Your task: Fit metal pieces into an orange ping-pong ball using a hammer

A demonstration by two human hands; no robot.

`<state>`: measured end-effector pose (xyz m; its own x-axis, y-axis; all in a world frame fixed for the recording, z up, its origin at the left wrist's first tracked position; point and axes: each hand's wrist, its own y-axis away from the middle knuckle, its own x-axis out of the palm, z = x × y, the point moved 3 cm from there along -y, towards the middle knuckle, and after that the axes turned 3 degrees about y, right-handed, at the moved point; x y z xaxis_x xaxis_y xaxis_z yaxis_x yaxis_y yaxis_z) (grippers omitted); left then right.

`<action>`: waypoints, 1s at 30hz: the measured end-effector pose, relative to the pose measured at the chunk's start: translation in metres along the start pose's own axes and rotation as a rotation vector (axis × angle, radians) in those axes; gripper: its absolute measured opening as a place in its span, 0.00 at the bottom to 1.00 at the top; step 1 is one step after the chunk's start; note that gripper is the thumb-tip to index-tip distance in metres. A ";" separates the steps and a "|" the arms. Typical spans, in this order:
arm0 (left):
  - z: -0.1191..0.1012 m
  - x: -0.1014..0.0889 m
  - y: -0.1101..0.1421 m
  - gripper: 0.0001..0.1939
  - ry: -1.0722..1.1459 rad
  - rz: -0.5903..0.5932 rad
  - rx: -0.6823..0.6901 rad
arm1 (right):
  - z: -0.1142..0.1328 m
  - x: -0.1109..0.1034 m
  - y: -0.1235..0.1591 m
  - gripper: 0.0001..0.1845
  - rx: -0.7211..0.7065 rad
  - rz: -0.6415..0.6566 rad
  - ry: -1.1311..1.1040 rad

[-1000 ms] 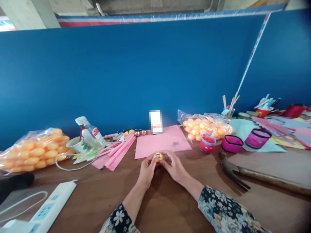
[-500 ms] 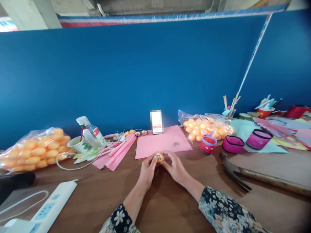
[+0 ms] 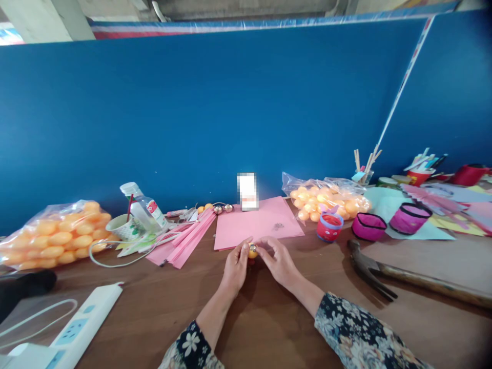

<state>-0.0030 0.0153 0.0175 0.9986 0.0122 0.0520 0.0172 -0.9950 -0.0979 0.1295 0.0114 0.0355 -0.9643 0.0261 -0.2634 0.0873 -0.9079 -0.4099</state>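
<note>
Pinching an orange ball (image 3: 251,254) in fingertips of the left hand (image 3: 235,266), near pink paper (image 3: 255,224), with the right hand (image 3: 283,264) half-curled alongside, uncertain in grip. Seemingly midway: topped with a silvery piece (image 3: 252,247), not clearly fixed.

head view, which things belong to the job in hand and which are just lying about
Part of the job:
orange ball with silvery piece, between left hand and right hand
probably bagged orange balls

Just lying about, apparently:
hammer
power strip
bottle
</note>
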 end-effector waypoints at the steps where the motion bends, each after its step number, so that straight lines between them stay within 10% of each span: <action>1: -0.001 0.000 0.000 0.24 -0.015 0.005 0.015 | 0.000 0.000 0.000 0.08 0.005 0.014 -0.011; 17: -0.003 0.000 0.000 0.22 -0.133 0.013 0.091 | -0.005 0.000 -0.001 0.07 0.028 0.053 0.064; 30: -0.001 -0.001 0.000 0.19 -0.172 0.005 0.086 | 0.005 -0.010 0.002 0.10 -0.239 0.102 0.459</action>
<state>-0.0043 0.0151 0.0187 0.9925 0.0311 -0.1186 0.0090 -0.9832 -0.1824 0.1381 0.0076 0.0414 -0.7443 0.1715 -0.6455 0.2811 -0.7963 -0.5356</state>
